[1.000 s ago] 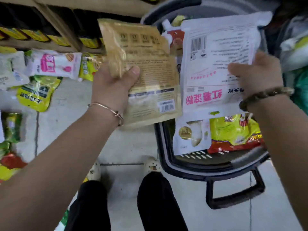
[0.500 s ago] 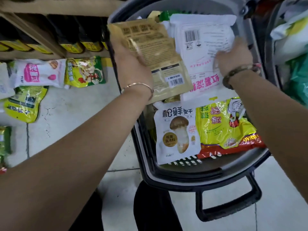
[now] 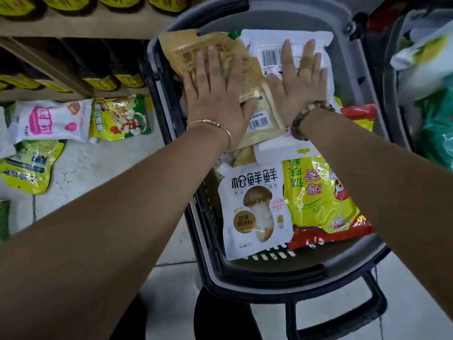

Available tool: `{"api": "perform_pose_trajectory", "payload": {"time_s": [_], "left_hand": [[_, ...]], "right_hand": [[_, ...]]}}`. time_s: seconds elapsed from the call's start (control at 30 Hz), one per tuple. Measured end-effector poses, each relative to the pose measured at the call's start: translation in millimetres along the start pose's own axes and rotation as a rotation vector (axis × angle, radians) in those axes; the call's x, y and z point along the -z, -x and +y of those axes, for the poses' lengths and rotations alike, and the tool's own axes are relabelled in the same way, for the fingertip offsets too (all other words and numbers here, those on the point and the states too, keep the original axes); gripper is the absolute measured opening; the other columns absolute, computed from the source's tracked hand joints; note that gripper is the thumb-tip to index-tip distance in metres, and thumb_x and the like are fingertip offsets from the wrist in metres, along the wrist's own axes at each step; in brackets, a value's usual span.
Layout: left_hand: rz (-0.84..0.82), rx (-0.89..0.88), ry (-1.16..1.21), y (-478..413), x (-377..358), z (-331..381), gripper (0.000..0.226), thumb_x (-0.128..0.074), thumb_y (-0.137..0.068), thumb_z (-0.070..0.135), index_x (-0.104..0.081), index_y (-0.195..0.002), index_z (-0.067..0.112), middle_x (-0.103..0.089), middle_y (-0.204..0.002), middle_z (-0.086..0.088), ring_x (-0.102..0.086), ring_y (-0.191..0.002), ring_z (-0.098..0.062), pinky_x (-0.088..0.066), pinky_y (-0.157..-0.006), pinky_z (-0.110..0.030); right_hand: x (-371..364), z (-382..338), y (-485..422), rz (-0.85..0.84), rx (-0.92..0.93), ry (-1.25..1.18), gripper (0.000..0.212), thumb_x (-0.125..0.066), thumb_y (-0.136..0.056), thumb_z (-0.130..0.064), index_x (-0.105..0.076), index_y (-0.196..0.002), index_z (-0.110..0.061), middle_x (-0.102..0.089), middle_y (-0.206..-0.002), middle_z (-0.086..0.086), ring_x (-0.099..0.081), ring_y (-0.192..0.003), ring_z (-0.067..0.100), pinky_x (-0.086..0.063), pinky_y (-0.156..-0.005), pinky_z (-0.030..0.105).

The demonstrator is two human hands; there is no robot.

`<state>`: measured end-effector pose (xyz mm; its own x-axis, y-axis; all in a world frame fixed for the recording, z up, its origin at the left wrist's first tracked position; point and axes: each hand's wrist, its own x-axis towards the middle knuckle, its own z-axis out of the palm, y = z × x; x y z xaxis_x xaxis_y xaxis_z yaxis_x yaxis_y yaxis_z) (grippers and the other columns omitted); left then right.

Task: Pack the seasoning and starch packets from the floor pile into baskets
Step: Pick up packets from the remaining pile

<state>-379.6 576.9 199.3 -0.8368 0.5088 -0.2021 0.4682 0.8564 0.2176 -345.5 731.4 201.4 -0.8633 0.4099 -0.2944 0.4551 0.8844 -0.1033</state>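
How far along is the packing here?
Done: the mushroom packet and yellow packet lie in the basket. In hand: the left hand presses the tan packet, the right hand the white packet, into it. Left: the pink-and-white packet and green-yellow packet lie on the floor.

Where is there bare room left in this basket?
Bare: the slotted strip between the mushroom packet and the basket's near rim; a grey gap between the white packet and right wall. Crowded: left hand flat on the tan packet, right hand on the white one.

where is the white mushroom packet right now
Head view: the white mushroom packet lies in the near left part of the grey basket, beside the yellow packet on its right.
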Motion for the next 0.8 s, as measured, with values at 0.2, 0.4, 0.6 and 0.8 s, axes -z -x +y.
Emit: {"api": "perform_pose_trajectory", "payload": {"time_s": [0.2, 0.4, 0.6, 0.8], "left_hand": [[0.006, -0.021, 0.008, -7.7, -1.5, -3.3, 0.071, -0.020, -0.095, 0.055, 0.002, -0.151, 0.019, 0.011, -0.156, -0.020, 0.011, -0.144, -0.036, 0.006, -0.115, -0.051], [-0.106, -0.032, 0.049, -18.3, 10.6, -8.1, 0.071, -0.021, -0.095, 0.057, 0.002, -0.151, 0.020, 0.013, -0.156, -0.018, 0.014, -0.144, -0.034, 0.007, -0.116, -0.048], [-0.170, -0.052, 0.062, -6.3, 17.6, -9.0, 0.073, -0.026, -0.095, 0.055, 0.007, -0.150, 0.022, 0.019, -0.155, -0.016, 0.017, -0.143, -0.032, 0.006, -0.116, -0.049], [-0.021, -0.025, 0.308, 35.0, 43.4, -36.3, 0.061, -0.047, -0.092, 0.035, -0.024, -0.147, 0.021, -0.012, -0.157, -0.008, -0.005, -0.145, -0.025, -0.013, -0.117, -0.039]], "right_hand": [[1.1, -1.1, -6.5, -0.013, -0.030, -0.036, 0.060, -0.016, -0.098, -0.052, 0.007, -0.149, -0.032, 0.017, -0.156, 0.012, 0.012, -0.144, 0.031, 0.007, -0.116, 0.045], [7.2, -2.4, -22.0, -0.101, -0.097, -0.037, 0.061, -0.021, -0.096, -0.054, 0.000, -0.149, -0.034, 0.010, -0.158, 0.007, 0.007, -0.146, 0.026, 0.001, -0.117, 0.045], [10.1, -7.9, -8.6, -0.088, -0.127, -0.114, 0.060, -0.023, -0.097, -0.052, 0.000, -0.150, -0.033, 0.012, -0.158, 0.006, 0.006, -0.146, 0.026, 0.001, -0.118, 0.043], [31.7, -48.5, 29.0, 0.009, -0.036, -0.275, 0.070, -0.040, -0.090, -0.055, -0.020, -0.149, -0.025, -0.011, -0.158, 0.007, -0.015, -0.144, 0.023, -0.012, -0.117, 0.045]]}}
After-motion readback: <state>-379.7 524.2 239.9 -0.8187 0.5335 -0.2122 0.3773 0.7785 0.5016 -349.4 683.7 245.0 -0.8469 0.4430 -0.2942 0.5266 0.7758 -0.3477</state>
